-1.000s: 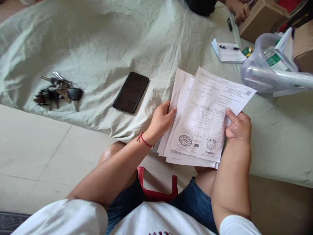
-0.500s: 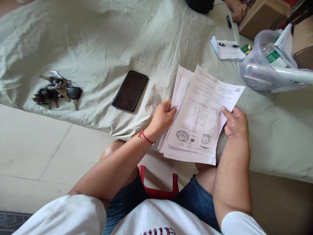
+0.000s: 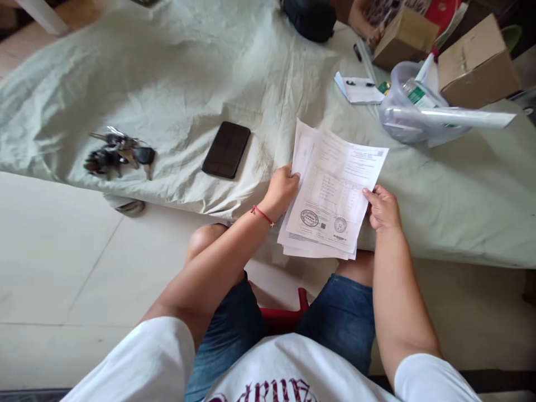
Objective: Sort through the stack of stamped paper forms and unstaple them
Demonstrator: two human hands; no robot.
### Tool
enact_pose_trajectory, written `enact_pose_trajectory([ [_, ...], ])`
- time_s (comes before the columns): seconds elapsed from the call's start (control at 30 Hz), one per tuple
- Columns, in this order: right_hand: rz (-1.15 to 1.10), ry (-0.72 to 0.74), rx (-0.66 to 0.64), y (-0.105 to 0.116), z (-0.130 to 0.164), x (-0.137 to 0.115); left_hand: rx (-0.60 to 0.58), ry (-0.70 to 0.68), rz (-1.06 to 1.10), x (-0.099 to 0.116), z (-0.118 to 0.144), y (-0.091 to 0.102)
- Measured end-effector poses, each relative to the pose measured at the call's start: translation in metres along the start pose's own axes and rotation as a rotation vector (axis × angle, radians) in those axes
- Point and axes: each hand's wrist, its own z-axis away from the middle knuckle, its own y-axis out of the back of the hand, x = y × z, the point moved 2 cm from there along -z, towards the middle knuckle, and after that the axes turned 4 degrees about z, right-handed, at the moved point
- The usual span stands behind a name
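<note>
Several printed sheets of paper are held up between my hands, slightly fanned, with dark round stamps near the bottom of the top sheet. My left hand grips their left edge, thumb on top; a red cord bracelet circles that wrist. At the right edge my right hand pinches the sheets between thumb and fingers. The fingers behind the paper are partly hidden. Left of my left hand, a black smartphone lies flat on the cloth-covered table. Farther left sits a bunch of keys.
At the right stands a translucent plastic container holding a bottle and a roll. Cardboard boxes stand behind it, near another person's hand. A notepad and a black round object lie toward the back.
The whole view has shifted, so the boxes and container appear farther left. Both hands still hold the papers, which look a little flatter in angle. The phone and keys stay on the cloth.
</note>
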Motion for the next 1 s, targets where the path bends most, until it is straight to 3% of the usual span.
enact_pose_trajectory([
  [0.1, -0.078, -0.005, 0.027, 0.015, 0.034, -0.002, -0.071, 0.178, 0.088, 0.001, 0.030, -0.005],
  [0.23, -0.149, -0.120, 0.024, 0.035, 0.093, 0.016, -0.232, 0.382, 0.325, -0.024, 0.095, -0.002],
  [0.37, -0.107, -0.280, -0.002, 0.048, 0.153, 0.048, -0.185, 0.490, 0.425, -0.060, 0.156, 0.012],
  [0.47, -0.116, -0.328, -0.029, 0.052, 0.191, 0.069, -0.183, 0.466, 0.396, -0.073, 0.185, 0.017],
  [0.57, -0.116, -0.315, -0.027, 0.056, 0.216, 0.083, -0.216, 0.463, 0.369, -0.076, 0.198, 0.019],
  [0.73, -0.132, -0.247, 0.068, 0.068, 0.236, 0.089, -0.281, 0.459, 0.327, -0.071, 0.198, 0.025],
  [0.9, -0.299, -0.431, -0.209, 0.059, 0.252, 0.089, -0.319, 0.422, 0.294, -0.068, 0.199, 0.030],
  [1.0, -0.324, -0.490, -0.282, 0.050, 0.261, 0.088, -0.304, 0.376, 0.274, -0.069, 0.203, 0.034],
])
